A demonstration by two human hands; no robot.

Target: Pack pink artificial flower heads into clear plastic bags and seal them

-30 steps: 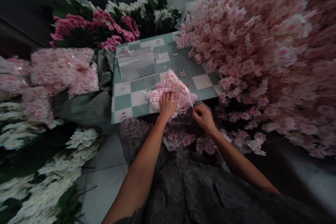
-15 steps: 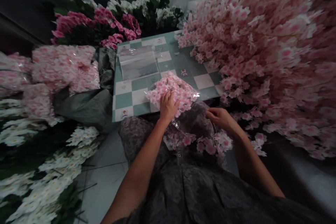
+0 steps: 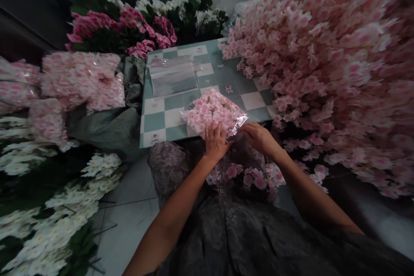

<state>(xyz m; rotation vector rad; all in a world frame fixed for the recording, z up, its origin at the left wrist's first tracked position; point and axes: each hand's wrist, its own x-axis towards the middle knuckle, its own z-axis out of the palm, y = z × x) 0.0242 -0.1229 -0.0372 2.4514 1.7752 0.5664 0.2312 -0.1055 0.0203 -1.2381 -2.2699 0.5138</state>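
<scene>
2 hands are seen on a bag (image 3: 211, 110) of pink flowers at the near edge of the table (image 3: 161, 118), the left hand (image 3: 216, 138) laid open on it, the right hand (image 3: 258, 136) pinching its mouth, seemingly for sealing, for which a flat, steady edge is needed.

Grey patterned button-front garment (image 3: 246, 237) — forearms (image 3: 181, 215) bare

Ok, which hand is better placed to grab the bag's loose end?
Probably right: the right hand touches that end of the flower bag, while the left hand lies flat on its near edge.
</scene>
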